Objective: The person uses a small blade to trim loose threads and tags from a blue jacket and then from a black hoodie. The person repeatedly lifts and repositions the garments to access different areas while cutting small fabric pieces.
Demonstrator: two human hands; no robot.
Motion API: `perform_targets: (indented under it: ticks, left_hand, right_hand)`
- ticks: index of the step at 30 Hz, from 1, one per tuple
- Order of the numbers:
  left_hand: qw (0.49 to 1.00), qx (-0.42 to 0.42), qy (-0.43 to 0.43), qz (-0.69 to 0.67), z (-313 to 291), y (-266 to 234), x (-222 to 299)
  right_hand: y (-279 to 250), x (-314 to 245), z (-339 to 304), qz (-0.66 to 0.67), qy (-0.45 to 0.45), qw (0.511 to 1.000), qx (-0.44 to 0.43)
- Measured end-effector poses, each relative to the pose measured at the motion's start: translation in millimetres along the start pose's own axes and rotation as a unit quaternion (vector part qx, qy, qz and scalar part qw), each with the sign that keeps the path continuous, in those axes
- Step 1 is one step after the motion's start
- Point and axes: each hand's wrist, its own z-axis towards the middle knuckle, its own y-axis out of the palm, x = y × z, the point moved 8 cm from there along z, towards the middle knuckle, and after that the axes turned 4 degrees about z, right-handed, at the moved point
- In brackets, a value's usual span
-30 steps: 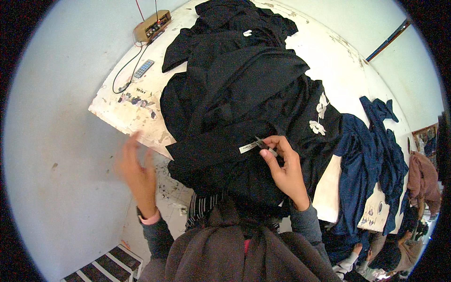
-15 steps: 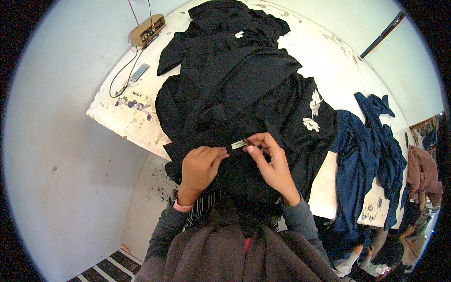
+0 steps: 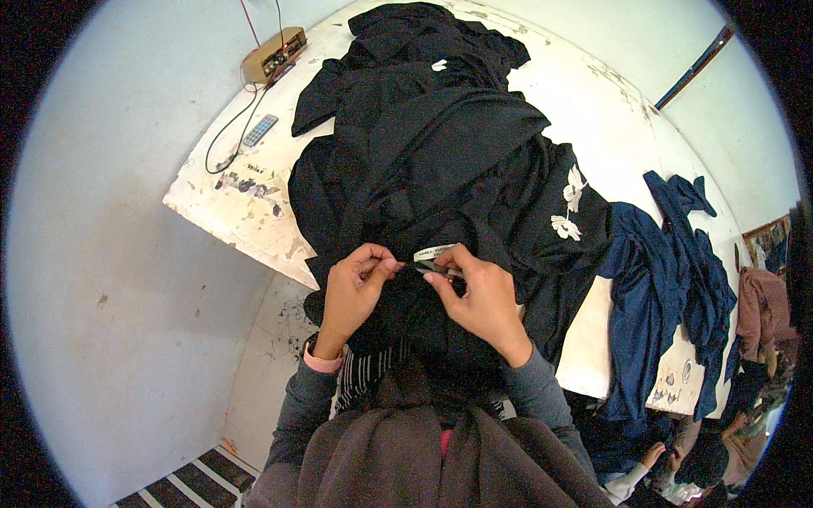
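Head view: I see the right hand [image 3: 476,296] gripping small snips [image 3: 434,267] by a white label [image 3: 430,252] on the black garment [image 3: 440,152], spread over the desk [image 3: 584,102]. The left hand [image 3: 356,288] pinches its fingers closed; on what, I cannot tell.

Seen from above, a person's right hand [image 3: 481,298] grips a small dark tool [image 3: 430,267] at a white label [image 3: 428,252] on black fabric [image 3: 440,161]; the left hand [image 3: 352,294], fingertips pinched, is just beside it. Navy garments [image 3: 639,296] drape the white table [image 3: 593,102] to the right.

Left fingers [image 3: 371,252] pinched; right fingers [image 3: 465,259] curled, near left ones.
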Motion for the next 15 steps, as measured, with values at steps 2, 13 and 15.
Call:
perform_targets:
  ticks: [2,13,15]
  left_hand:
    - [1.0,0.002,0.0,0.015,-1.4,-0.6,0.6]
    - [0.991,0.03,0.048,0.124,0.0,-5.2,19.2]
    - [0.989,0.095,0.073,0.083,0.0,-27.4,25.8]
  right_hand:
    - [1.0,-18.0,0.6,-0.072,-0.01,0.997,-0.03]
    - [21.9,-49.0,-2.1,-0.283,-0.159,0.946,0.001]
    - [18.3,-46.4,-1.9,-0.271,-0.154,0.95,0.015]
